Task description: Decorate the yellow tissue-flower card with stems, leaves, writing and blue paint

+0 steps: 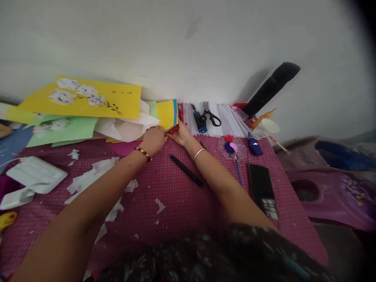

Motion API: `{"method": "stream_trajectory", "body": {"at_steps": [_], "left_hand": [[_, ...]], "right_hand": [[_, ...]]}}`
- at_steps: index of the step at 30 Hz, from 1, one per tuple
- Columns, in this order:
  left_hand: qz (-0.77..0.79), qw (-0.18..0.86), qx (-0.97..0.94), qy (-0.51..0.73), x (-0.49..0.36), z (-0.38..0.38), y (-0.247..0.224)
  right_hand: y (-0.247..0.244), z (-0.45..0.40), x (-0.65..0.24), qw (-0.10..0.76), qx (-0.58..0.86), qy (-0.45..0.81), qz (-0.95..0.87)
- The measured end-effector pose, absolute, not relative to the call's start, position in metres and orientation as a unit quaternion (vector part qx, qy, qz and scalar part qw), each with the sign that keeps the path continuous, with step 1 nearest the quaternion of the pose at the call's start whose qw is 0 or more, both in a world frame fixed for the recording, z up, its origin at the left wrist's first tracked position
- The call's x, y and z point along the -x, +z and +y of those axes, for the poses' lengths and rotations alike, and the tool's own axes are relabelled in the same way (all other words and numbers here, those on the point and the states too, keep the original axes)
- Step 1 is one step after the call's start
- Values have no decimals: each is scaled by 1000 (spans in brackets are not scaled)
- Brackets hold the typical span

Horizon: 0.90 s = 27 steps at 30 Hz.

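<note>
At the back of the table, both my hands are at a stack of coloured paper [167, 112], with yellow on top and blue and red edges at its right. My left hand [155, 138] is closed at the stack's front edge, its fingertips partly hidden. At the right front corner, my right hand [181, 135] grips the sheets, with some fingers out of sight behind them. Left of the stack lie crumpled white paper [122, 127] and a yellow sheet [125, 100] bearing white paper flowers. A black pen [186, 170] rests on the tablecloth just in front of my hands.
Scissors [212, 117] and a blue-black cutter [199, 119] lie on white pleated material at the back. Rightward are a paint palette [241, 150], a blue tube [254, 145] and a phone [262, 188]. White paper scraps [94, 174] and a white power strip [38, 176] lie left.
</note>
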<state>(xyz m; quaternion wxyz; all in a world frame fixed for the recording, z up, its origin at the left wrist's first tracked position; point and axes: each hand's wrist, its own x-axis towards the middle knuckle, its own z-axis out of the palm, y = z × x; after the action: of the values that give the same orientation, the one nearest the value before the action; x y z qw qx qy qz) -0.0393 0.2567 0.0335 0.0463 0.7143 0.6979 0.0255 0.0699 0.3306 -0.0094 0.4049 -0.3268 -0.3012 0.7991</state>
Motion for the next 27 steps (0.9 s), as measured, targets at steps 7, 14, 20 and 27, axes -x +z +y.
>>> {"method": "stream_trajectory", "body": {"at_steps": [7, 14, 20, 27], "left_hand": [[677, 57, -724, 121, 35, 268, 34], [702, 15, -670, 240, 64, 288, 51], [702, -15, -660, 269, 97, 295, 77], [708, -51, -658, 251, 99, 283, 73]], "right_hand": [[-17, 334, -64, 436, 296, 794, -302], [-14, 329, -74, 426, 269, 815, -286], [-14, 328, -74, 422, 279, 807, -305], [-16, 331, -61, 476, 418, 619, -465]]}}
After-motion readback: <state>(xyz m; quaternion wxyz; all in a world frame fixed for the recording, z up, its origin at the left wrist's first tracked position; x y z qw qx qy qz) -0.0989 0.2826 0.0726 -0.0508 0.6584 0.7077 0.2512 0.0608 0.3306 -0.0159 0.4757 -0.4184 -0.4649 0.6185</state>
